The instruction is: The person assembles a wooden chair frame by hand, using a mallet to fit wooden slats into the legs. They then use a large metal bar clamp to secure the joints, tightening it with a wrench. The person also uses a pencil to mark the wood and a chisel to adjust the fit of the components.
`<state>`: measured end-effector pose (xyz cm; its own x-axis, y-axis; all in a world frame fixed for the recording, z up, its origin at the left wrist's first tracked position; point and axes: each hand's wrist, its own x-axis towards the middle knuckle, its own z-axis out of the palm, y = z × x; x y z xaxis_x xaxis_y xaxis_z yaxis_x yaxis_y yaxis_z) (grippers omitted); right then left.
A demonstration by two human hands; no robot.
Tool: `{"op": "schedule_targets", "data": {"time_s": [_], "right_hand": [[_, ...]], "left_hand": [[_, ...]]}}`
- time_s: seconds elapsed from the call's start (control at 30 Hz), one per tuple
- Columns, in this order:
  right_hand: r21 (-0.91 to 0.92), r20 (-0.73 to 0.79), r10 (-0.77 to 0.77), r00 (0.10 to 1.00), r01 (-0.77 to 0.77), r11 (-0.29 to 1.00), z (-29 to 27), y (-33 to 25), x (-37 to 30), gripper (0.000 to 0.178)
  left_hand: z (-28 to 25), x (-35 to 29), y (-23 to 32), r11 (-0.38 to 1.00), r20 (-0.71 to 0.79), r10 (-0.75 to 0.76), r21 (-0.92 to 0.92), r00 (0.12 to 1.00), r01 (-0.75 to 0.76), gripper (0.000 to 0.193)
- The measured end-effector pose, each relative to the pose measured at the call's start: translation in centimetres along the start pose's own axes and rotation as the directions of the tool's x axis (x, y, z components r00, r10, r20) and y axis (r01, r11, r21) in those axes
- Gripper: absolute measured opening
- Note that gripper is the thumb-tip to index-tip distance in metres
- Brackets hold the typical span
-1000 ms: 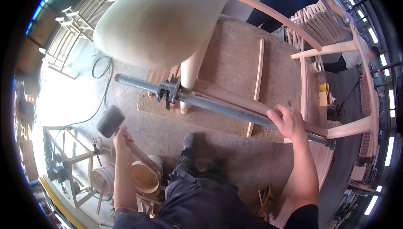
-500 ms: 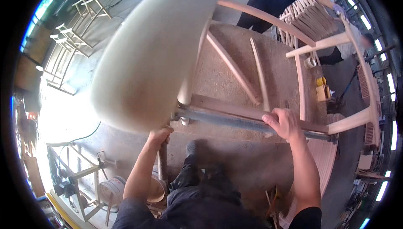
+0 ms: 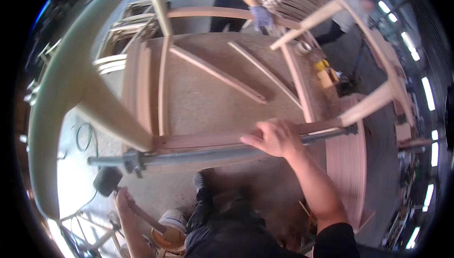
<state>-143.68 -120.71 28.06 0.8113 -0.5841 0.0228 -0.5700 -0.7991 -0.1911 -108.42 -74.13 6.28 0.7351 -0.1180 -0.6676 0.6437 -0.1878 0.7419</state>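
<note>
My left hand is wrapped round the handle of a mallet with a dark, blunt head. The head is just below the left end of a long grey bar clamp, apart from it. The clamp runs along the near wooden rail of a chair frame. My right hand is closed over that rail, right of its middle, thumb pointing left; its fingertips are hidden. At the left, a pale curved chair part looms close. Another curved end piece closes the frame on the right.
Beyond the frame, a co-worker's gloved hand touches the far rail. Two loose sticks lie on the worktable. Stacked wooden slats stand at right. A bucket is by my legs, and chair frames stand behind.
The frame has turned and shifted in view, exposing the clamp's left end. My left hand has moved left and down, and the mallet's head now shows. A co-worker's gloved hand has come to the far rail.
</note>
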Motion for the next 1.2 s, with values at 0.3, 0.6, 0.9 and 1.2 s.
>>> {"op": "schedule_targets", "data": {"time_s": [0.3, 0.6, 0.9, 1.2], "right_hand": [[0.01, -0.043, -0.078, 0.996, 0.078, 0.997, -0.6, 0.4, 0.7, 0.074], [0.065, 0.068, 0.03, 0.997, -0.034, 0.997, -0.6, 0.3, 0.5, 0.074], [0.017, 0.146, 0.043, 0.988, -0.046, 0.999, -0.4, 2.6, 0.8, 0.078], [0.064, 0.098, 0.009, 0.995, -0.015, 0.998, 0.0, 3.2, 1.3, 0.076]], "left_hand": [[-0.7, 0.7, -1.0, 0.997, 0.028, -0.072, 0.012, 0.997, 0.072, 0.02], [2.2, -0.5, 5.1, 0.997, -0.06, 0.075, 0.002, 0.995, -0.075, 0.016], [17.0, -7.1, -0.6, 0.988, 0.399, -0.108, 0.148, 0.91, 0.052, 0.013], [11.4, -5.7, 2.3, 0.983, 0.21, -0.001, 0.179, 0.978, -0.037, 0.015]]}}
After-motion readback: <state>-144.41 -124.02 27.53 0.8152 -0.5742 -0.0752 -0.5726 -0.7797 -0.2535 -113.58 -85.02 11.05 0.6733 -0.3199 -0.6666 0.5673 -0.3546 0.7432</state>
